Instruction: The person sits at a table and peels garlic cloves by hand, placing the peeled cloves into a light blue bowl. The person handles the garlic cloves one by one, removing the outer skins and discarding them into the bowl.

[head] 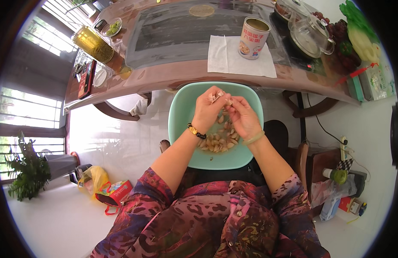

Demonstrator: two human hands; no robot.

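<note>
A light green plastic basin (183, 129) rests at my lap, with many garlic cloves (215, 143) in shallow liquid at its bottom. Above the basin's middle, my left hand (208, 104) is curled around pale, papery garlic skins (215, 96). My right hand (245, 117) meets it at the fingertips, pinching what looks like a garlic clove (229, 102) between the two hands. The fingers partly hide that clove. Dark beads circle the left wrist, and a pale bangle is on the right one.
Beyond the basin, a printed tin can (254, 38) stands on a white paper towel (218, 61) on the wooden table (173, 72). A glass teapot (310, 37) is at right; a yellow-green drink jar (94, 45) and a phone (86, 80) are at left. Bags (116, 193) lie on the floor.
</note>
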